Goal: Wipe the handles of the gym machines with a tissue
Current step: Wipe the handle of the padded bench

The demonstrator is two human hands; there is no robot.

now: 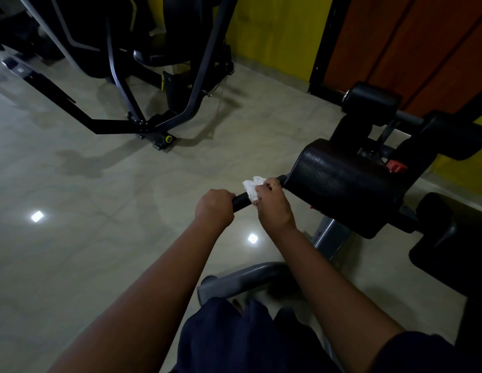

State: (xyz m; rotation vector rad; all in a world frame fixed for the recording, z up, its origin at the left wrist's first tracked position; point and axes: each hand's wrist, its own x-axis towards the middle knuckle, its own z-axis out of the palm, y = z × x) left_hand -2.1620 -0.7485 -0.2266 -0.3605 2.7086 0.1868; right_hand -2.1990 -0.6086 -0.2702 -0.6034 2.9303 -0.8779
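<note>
Dark blue clothes (234,340) sat at the bottom. The left hand (214,208) was wrapped tight round the end of the black handle (241,201). Just beside it, the right hand (273,208) pinched a white tissue (252,188) against the same handle. The handle stuck out from a big black pad (342,184). Another machine (143,76) stood far off on the shiny floor (100,238).

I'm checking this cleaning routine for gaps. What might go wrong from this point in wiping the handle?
1. The left hand grips the end of the black handle, so that stretch may go unwiped unless the hand shifts.
2. The tissue under the right hand is small and crumpled. It may bunch or tear and skip the part tucked against the black pad.
</note>
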